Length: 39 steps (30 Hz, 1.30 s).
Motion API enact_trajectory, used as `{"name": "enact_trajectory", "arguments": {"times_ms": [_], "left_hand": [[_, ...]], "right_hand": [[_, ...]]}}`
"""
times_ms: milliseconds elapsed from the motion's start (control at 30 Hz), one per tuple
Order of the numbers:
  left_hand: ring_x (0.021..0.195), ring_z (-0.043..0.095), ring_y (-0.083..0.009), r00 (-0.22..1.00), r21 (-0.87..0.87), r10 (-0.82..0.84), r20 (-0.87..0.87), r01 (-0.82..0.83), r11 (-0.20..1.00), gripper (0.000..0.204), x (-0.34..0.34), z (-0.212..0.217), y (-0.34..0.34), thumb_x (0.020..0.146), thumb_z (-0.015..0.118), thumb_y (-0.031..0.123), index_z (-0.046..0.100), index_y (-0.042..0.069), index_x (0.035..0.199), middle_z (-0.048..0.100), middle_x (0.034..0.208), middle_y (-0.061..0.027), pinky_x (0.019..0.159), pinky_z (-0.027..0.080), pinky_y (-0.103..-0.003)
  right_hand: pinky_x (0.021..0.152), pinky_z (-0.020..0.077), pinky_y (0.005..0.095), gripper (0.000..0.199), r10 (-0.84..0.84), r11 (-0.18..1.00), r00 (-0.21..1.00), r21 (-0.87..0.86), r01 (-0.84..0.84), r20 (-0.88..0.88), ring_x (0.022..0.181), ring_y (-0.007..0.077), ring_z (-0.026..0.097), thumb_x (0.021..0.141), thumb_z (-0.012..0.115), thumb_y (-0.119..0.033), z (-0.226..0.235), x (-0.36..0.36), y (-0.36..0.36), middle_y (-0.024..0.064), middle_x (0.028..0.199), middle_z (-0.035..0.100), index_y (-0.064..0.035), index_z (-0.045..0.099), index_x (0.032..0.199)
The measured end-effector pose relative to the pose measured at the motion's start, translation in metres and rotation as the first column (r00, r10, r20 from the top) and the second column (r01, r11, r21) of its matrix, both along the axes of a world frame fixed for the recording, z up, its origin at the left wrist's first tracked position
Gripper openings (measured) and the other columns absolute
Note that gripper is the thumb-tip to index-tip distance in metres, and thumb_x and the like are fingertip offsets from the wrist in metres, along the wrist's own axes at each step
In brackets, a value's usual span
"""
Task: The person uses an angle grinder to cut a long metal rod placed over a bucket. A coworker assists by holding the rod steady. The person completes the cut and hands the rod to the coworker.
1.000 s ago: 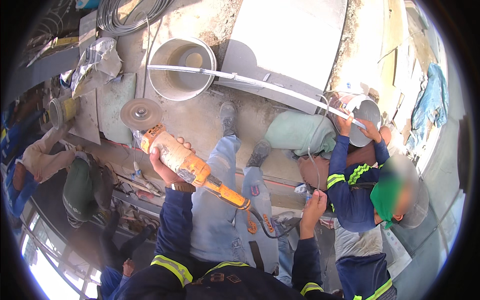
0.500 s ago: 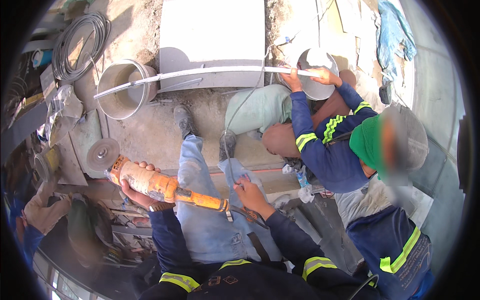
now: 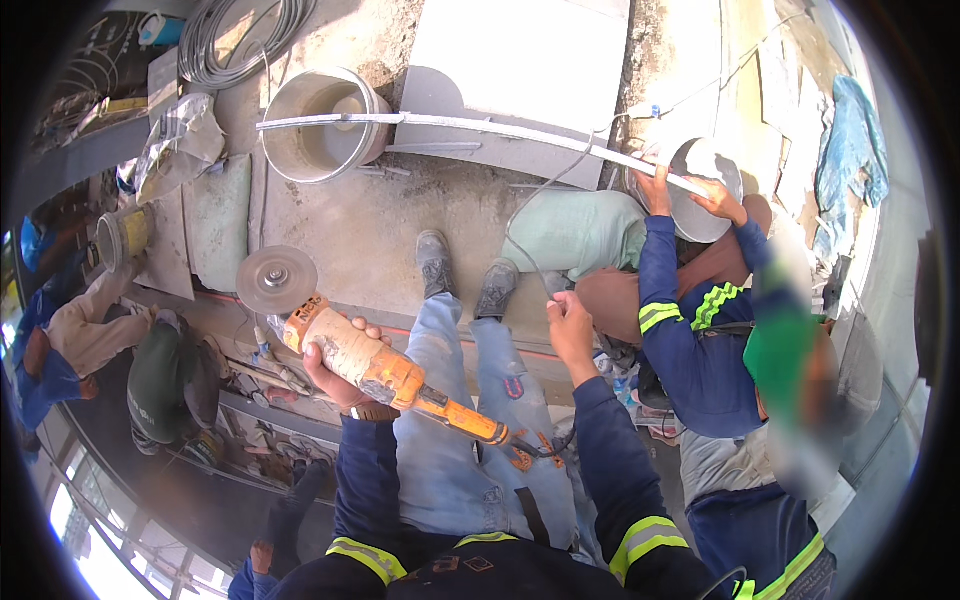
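Observation:
My left hand point(image 3: 338, 385) is wrapped round the taped body of an orange angle grinder point(image 3: 395, 378), which is tilted across my lap. Its round cutting disc point(image 3: 277, 280) faces up at the far left end, with no guard visible. My right hand point(image 3: 572, 335) is closed on a grey power cord point(image 3: 527, 250), which runs from it up past the green sack and over the strip. From the grinder's rear end a dark cable curves towards my right forearm. Ahead, a co-worker's two hands point(image 3: 655, 190) hold a long, thin pale strip point(image 3: 470, 125).
The strip's left end lies over a whitish bucket point(image 3: 378, 140). Another bucket point(image 3: 712, 218) stands by the co-worker, near a pale green sack point(image 3: 575, 228). A white panel point(image 3: 520, 70) lies ahead, a cable coil point(image 3: 195, 55) far left. Other people point(image 3: 160, 385) sit at left.
The view has shifted left, so the scene sits further right. My right hand has risen with the cord, away from the grinder's rear end. The grinder stays in my left hand.

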<state>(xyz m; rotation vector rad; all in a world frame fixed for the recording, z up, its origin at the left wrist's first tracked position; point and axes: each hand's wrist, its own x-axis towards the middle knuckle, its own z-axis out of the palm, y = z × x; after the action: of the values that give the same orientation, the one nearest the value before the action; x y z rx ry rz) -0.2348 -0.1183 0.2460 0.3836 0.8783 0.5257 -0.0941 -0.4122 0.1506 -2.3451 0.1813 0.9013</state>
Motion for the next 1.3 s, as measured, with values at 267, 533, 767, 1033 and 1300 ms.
{"name": "enact_trajectory", "arguments": {"times_ms": [267, 533, 767, 1033, 1300], "left_hand": [[0.087, 0.065, -0.0305, 0.998, -0.028, 0.045, -0.039, -0.046, 0.999, 0.064, -0.015, -0.007, 0.015, 0.087, 0.061, 0.057, 0.049, 0.005, 0.123, 0.062, 0.102, -0.0157, 0.071, 0.058, -0.047], [0.09, 0.065, -0.0293, 1.0, -0.056, 0.007, 0.015, -0.006, 0.998, 0.061, -0.022, -0.011, 0.043, 0.087, 0.062, 0.054, 0.052, 0.004, 0.121, 0.061, 0.102, -0.0134, 0.073, 0.058, -0.045], [0.094, 0.066, -0.0305, 0.99, -0.062, -0.079, 0.12, 0.087, 0.994, 0.063, -0.024, -0.028, 0.058, 0.088, 0.062, 0.052, 0.051, 0.003, 0.127, 0.062, 0.107, -0.0148, 0.079, 0.058, -0.048], [0.093, 0.065, -0.0314, 0.979, -0.059, -0.119, 0.167, 0.131, 0.99, 0.065, -0.012, -0.033, 0.05, 0.088, 0.063, 0.053, 0.049, 0.003, 0.129, 0.062, 0.108, -0.0166, 0.08, 0.057, -0.048], [0.097, 0.064, -0.0311, 0.983, 0.028, -0.128, 0.13, 0.125, 0.992, 0.065, -0.02, -0.031, 0.028, 0.09, 0.059, 0.054, 0.048, 0.003, 0.129, 0.06, 0.112, -0.0162, 0.081, 0.058, -0.047]], "right_hand": [[0.086, 0.0503, 0.0464, 0.039, 0.058, 0.971, 0.987, -0.219, -0.09, -0.15, 0.102, 0.0371, 0.067, 0.088, 0.068, -0.017, -0.037, -0.027, -0.012, 0.0174, 0.108, 0.069, -0.006, 0.058, 0.125], [0.085, 0.0513, 0.0457, 0.035, 0.189, 0.956, 0.982, -0.23, -0.179, 0.021, 0.102, 0.0343, 0.064, 0.08, 0.067, -0.005, -0.028, -0.014, -0.001, 0.0127, 0.108, 0.065, -0.006, 0.062, 0.115], [0.089, 0.0506, 0.0466, 0.034, 0.333, 0.908, 0.911, -0.344, -0.24, 0.243, 0.103, 0.0364, 0.064, 0.082, 0.07, -0.009, -0.033, 0.014, 0.021, 0.015, 0.11, 0.064, -0.003, 0.062, 0.114], [0.095, 0.0485, 0.0474, 0.056, 0.034, 0.975, 0.949, -0.218, 0.037, 0.313, 0.117, 0.0381, 0.059, 0.083, 0.075, -0.018, -0.028, 0.066, 0.038, 0.0201, 0.126, 0.058, -0.0006, 0.054, 0.132], [0.103, 0.036, 0.0485, 0.048, 0.134, 0.927, 0.826, -0.363, 0.09, 0.547, 0.125, 0.0356, 0.043, 0.077, 0.075, -0.012, 0.008, 0.151, 0.038, 0.0144, 0.131, 0.047, -0.0015, 0.062, 0.122]]}}
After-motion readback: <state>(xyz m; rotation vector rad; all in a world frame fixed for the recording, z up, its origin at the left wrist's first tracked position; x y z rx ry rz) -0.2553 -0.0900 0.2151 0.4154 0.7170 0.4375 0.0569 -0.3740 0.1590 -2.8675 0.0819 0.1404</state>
